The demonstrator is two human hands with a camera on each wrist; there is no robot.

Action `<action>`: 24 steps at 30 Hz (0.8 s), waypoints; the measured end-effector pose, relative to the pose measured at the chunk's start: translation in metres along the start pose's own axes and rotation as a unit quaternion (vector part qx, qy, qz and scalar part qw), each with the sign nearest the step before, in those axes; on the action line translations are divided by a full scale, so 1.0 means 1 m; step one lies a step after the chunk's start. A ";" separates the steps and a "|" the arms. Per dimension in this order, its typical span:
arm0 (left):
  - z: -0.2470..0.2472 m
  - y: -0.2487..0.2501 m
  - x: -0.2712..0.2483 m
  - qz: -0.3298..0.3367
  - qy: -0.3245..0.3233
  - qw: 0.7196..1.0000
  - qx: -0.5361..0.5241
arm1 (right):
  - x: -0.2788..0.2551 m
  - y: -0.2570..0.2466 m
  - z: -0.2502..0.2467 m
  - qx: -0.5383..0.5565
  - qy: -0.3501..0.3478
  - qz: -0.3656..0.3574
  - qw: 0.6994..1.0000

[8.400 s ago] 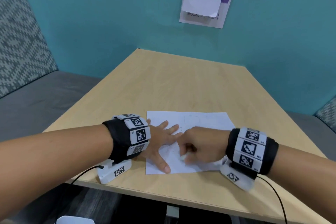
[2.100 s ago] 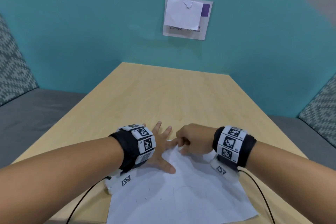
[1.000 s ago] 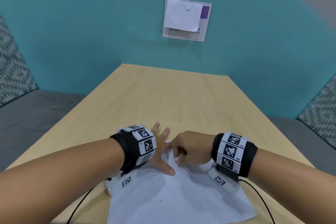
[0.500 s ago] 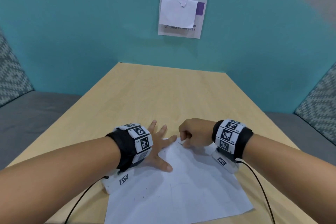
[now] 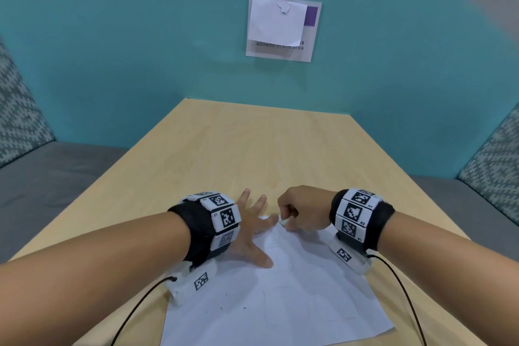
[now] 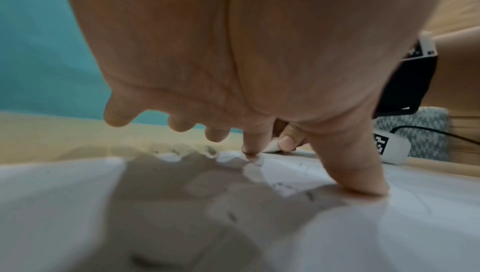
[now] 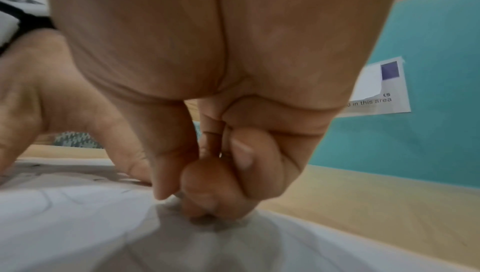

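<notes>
A white sheet of paper with faint pencil marks lies at the near edge of the wooden table. My left hand is spread flat on the sheet's far left part. In the left wrist view its thumb and index fingertip press the paper. My right hand is curled at the sheet's far corner, its fingertips bunched down on the paper. It pinches a small white eraser-like piece, which its fingers mostly hide.
A teal wall carries a paper-covered sign behind the table. Grey benches with patterned cushions flank it. Black cables run from both wrist cameras over the near edge. The far half of the tabletop is bare wood.
Since 8.4 s ago the sheet has been turned and lies nearer to me. Over the last second my right hand shifted slightly away and rightward at the sheet's far corner; the left hand stays pressed.
</notes>
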State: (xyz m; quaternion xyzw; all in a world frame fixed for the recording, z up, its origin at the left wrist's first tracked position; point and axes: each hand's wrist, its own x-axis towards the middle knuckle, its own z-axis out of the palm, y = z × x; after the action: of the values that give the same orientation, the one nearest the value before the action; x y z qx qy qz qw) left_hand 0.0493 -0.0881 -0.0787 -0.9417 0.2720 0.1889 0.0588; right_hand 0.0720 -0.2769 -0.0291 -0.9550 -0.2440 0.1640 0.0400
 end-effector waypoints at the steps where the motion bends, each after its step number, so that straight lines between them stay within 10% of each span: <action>1: 0.000 0.002 0.000 -0.003 0.000 1.000 -0.005 | -0.001 -0.001 0.000 -0.005 0.001 -0.001 1.000; 24: -0.002 0.005 -0.004 -0.014 -0.011 1.000 -0.008 | -0.015 -0.018 0.012 0.020 -0.061 -0.065 0.996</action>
State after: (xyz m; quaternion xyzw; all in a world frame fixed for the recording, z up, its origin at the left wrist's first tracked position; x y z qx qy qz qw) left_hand 0.0440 -0.0913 -0.0749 -0.9437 0.2567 0.2008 0.0573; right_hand 0.0471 -0.2688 -0.0333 -0.9245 -0.3037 0.2236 0.0552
